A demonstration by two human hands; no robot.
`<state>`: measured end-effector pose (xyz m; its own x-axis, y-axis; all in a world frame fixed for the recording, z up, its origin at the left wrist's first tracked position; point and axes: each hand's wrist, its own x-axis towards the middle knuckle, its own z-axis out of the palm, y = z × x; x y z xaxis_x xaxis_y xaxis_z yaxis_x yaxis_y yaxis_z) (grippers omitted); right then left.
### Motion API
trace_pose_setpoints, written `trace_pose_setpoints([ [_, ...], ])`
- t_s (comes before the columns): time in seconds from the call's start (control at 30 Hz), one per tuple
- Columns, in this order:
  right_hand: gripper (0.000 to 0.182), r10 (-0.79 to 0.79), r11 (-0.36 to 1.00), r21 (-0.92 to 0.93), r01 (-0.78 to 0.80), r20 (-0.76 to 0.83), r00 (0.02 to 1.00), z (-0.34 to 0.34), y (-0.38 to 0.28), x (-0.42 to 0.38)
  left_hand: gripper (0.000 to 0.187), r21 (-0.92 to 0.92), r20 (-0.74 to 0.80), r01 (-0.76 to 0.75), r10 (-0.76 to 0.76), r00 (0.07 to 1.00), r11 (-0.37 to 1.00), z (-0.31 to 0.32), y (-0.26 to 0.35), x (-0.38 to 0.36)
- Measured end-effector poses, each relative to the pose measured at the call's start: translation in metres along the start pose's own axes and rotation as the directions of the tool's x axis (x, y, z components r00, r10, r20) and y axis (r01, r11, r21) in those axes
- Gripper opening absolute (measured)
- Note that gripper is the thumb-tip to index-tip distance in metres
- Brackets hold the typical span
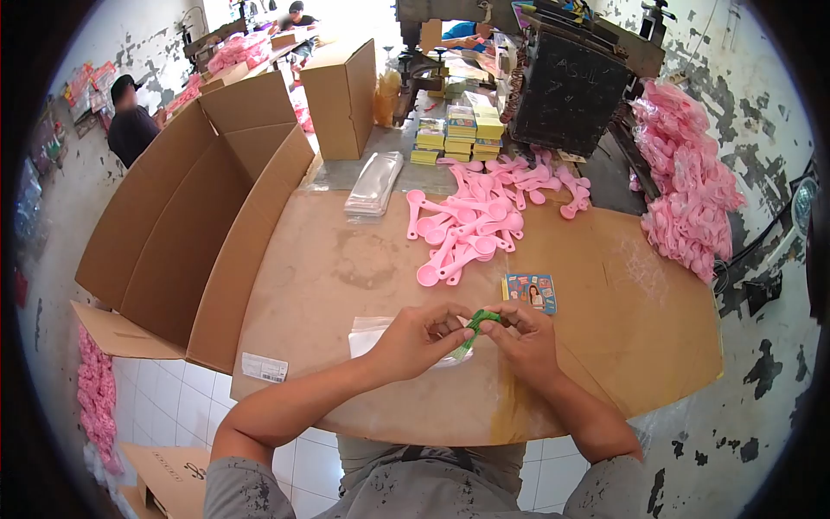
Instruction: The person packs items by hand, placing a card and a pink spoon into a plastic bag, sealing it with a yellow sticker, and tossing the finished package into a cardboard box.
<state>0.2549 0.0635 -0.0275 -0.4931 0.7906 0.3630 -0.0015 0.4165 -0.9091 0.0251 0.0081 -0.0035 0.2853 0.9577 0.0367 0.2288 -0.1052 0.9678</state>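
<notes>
A small green strip, folded or crumpled [481, 320], is pinched between my two hands above the cardboard-covered table [346, 259]. My left hand [419, 342] grips its left end with thumb and fingers. The fingers of my right hand [527, 342] are closed on its right end. What the strip is made of, I cannot make out. Beneath my hands lie clear plastic bags [367, 335], partly covered by the left hand. A printed card [530, 292] with a picture on it rests just beyond my right hand. Farther off spreads a pile of pink measuring spoons [474, 227].
A stack of clear bags [373, 184] lies left of the spoons. Stacked cards [460, 130] stand behind them, near a black machine box [566, 86]. A large open carton [173, 225] borders the table's left. Bagged pink items [687, 182] hang at right. People work behind.
</notes>
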Motion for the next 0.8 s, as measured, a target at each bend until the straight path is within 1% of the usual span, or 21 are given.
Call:
trace_pose_setpoints([
  [0.03,0.038,-0.042,0.994,-0.104,0.044,0.020,0.999,-0.001,-0.003,0.000,0.037,-0.103,-0.027,-0.016,0.014,1.000,0.995,0.001,-0.001,0.000],
  [0.1,0.037,-0.025,0.995,0.101,0.025,-0.009,1.000,0.000,-0.012,0.002,0.038,-0.299,-0.079,-0.057,0.034,0.996,0.953,0.003,-0.002,0.001],
  [0.13,0.036,-0.012,0.979,0.204,0.016,-0.022,1.000,0.001,-0.015,0.004,0.037,-0.331,-0.075,-0.051,0.028,0.997,0.942,0.003,-0.001,0.002],
  [0.2,0.032,0.060,0.961,0.274,-0.048,-0.035,0.998,0.001,-0.015,0.003,0.037,-0.392,-0.064,-0.035,0.010,0.998,0.919,0.002,0.001,0.003],
  [0.23,0.030,0.095,0.948,0.309,-0.078,-0.041,0.995,0.001,-0.015,0.002,0.037,-0.395,-0.032,-0.024,0.012,0.999,0.918,0.001,0.000,0.002],
  [0.33,0.033,0.050,0.959,0.279,-0.048,-0.001,0.999,0.000,-0.006,0.000,0.038,-0.398,0.046,0.012,0.006,0.999,0.917,-0.001,-0.002,0.002],
  [0.43,0.029,0.027,0.975,0.220,-0.025,-0.006,1.000,0.000,-0.005,0.000,0.037,-0.400,0.073,0.051,-0.023,0.997,0.915,0.001,-0.003,0.001],
  [0.5,0.027,-0.031,0.990,0.140,0.032,-0.009,0.999,-0.004,0.002,-0.001,0.034,-0.404,0.077,0.054,-0.025,0.997,0.913,0.001,-0.003,0.000],
  [0.6,0.024,-0.099,0.995,0.001,0.099,-0.003,0.995,-0.006,0.005,-0.002,0.028,-0.407,0.038,0.027,-0.013,0.999,0.913,0.005,-0.003,-0.002],
  [0.63,0.023,-0.116,0.992,-0.049,0.116,0.003,0.993,-0.005,0.003,-0.002,0.026,-0.363,0.024,0.035,-0.029,0.999,0.931,0.006,-0.003,-0.002],
  [0.7,0.023,-0.123,0.992,-0.015,0.123,0.006,0.992,-0.002,-0.006,-0.001,0.023,-0.270,-0.007,0.051,-0.055,0.998,0.961,0.006,-0.001,-0.003],
  [0.8,0.021,-0.109,0.994,0.017,0.109,0.002,0.994,0.001,-0.016,0.000,0.022,-0.217,-0.047,0.024,-0.035,0.998,0.976,0.007,0.001,-0.005],
])
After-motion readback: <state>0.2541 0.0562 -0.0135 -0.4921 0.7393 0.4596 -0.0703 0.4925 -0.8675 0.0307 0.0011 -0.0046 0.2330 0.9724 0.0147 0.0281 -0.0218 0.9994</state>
